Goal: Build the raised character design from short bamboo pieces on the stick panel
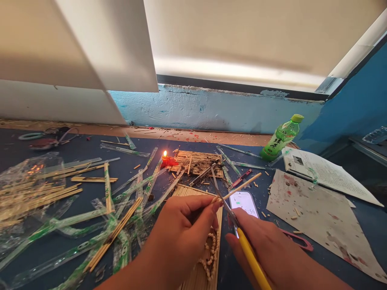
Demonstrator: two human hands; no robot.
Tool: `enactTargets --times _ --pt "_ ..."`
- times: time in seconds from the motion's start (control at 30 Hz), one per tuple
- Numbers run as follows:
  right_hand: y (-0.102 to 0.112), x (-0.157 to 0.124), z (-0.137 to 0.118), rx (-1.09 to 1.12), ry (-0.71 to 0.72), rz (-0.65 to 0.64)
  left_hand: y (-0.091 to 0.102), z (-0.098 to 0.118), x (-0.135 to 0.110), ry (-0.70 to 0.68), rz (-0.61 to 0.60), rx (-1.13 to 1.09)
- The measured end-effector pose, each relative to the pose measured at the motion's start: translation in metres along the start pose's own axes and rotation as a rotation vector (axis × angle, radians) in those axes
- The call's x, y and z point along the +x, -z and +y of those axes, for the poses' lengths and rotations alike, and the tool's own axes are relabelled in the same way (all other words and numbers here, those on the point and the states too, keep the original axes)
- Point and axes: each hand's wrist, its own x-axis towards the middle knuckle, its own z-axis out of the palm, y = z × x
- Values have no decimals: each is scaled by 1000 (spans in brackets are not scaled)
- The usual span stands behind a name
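My left hand (187,229) pinches a thin wooden chopstick (243,186) near one end, and the rest of it points up to the right. My right hand (269,245) is closed round a knife with a yellow handle (252,259). Its narrow metal blade (216,185) crosses the chopstick close to my left fingertips. Below my left hand lies a panel of side-by-side sticks (193,193), with a chain of small pale beads (210,262) on it. A lit phone (244,201) lies behind my right hand, partly covered by it.
A burning red candle (165,160) stands beside a smaller, soot-marked stick panel (196,161). Clear wrappers (84,229) and loose chopsticks (116,233) are strewn at left. At right are a green tea bottle (276,141), an open book (329,173), stained paper (317,225) and pink-handled scissors (298,240).
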Motion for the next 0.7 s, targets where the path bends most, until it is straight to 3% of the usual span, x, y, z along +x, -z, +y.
enactTargets --times 0.13,0.27,0.37,0.43,0.53,0.6,0.7 --pt "2 -3 6 14 -122 -58 -2 -10 3 78 -21 -116" --pt "9 -15 24 18 -253 -154 0 -17 7 155 -108 -419" --pt "21 -26 47 -36 -339 -90 8 -10 11 173 -53 -615" --pt "33 -33 72 -106 -406 -27 14 -4 14 140 -5 -653" --pt "55 -42 124 -420 -550 62 19 -1 16 123 23 -624" --pt "67 -50 162 -590 -591 72 17 -3 17 163 5 -571" --pt "77 -62 200 -646 -590 96 12 -8 19 211 -56 -478"
